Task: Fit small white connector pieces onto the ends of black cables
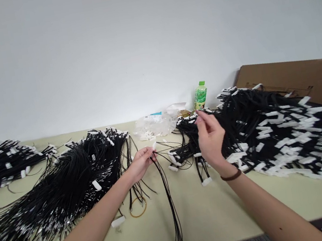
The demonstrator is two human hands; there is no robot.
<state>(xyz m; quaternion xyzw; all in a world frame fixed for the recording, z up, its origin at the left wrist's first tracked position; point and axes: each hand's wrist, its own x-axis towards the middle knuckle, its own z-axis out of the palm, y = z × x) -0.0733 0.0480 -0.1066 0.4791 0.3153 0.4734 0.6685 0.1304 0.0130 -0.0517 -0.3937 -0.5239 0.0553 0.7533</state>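
My left hand (pixel 143 161) is closed in a pinch on a small white connector (pixel 154 146) with thin black wires. The bundle of wires (pixel 170 205) hangs from it down across the table toward the front edge, and a few strands stick out to the right. My right hand (pixel 211 134) is raised to the right of it, thumb and forefinger pressed together. Whatever lies between those fingertips is too small to make out. Below the right hand, black wires with a white connector (pixel 207 181) lie on the table.
A large heap of black wires (pixel 79 171) lies on the left, another with white connectors (pixel 290 136) on the right. Behind are a clear plastic bag (pixel 155 125), a green-capped bottle (pixel 200 96) and a cardboard box (pixel 296 77). A yellow ring (pixel 140 215) lies near the front.
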